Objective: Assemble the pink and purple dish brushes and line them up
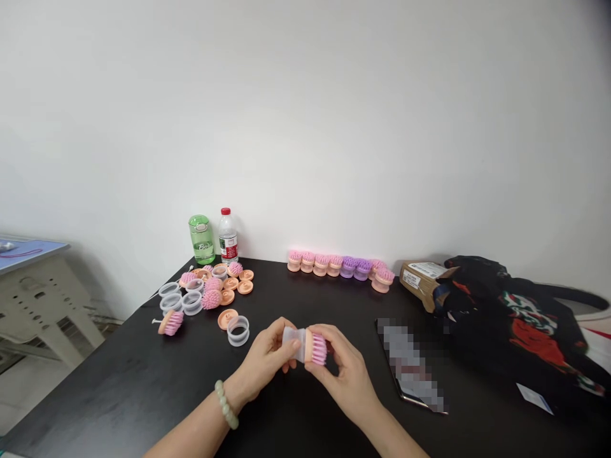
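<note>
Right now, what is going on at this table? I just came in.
A person's left hand holds a clear plastic ring against a pink-bristled brush gripped by the right hand. More brushes, peach discs and clear rings lie on the black table, and a row of brushes stands along the wall.

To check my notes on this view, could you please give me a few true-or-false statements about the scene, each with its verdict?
1. The left hand wears a green beaded bracelet. True.
2. The right hand holds a pink-bristled brush, and the left hand holds a clear plastic ring against its peach base. True.
3. The row of brushes along the wall is all pink. False: some are purple.
4. The water bottle has a blue cap. False: its cap is red.
5. The table top is pale wood. False: it is black.
</note>
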`<state>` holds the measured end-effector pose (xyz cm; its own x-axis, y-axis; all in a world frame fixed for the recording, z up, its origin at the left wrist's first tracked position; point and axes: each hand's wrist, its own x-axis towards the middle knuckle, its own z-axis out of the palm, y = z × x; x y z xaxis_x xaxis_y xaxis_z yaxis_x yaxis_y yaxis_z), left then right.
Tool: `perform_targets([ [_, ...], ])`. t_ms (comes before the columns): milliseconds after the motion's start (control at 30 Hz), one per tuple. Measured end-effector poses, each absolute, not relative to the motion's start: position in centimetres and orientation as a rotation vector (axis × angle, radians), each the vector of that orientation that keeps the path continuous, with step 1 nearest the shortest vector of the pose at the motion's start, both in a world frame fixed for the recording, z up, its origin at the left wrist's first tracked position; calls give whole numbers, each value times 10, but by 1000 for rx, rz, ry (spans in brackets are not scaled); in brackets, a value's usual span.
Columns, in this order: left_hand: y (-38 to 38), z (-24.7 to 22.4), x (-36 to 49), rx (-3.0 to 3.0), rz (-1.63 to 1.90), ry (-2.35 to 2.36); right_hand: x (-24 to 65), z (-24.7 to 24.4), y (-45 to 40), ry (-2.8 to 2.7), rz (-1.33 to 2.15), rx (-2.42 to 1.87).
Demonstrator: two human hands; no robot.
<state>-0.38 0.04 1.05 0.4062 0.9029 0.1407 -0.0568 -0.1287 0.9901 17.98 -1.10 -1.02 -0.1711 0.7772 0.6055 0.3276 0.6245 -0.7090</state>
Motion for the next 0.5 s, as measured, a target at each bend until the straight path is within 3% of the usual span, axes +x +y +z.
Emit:
perform_targets([
  [300, 0, 19, -6, 1415, 972, 880, 182, -10, -14, -1806, 553, -997],
  [500, 3, 8, -2, 1271, 878, 823, 183, -2, -17, -1982, 431, -775],
])
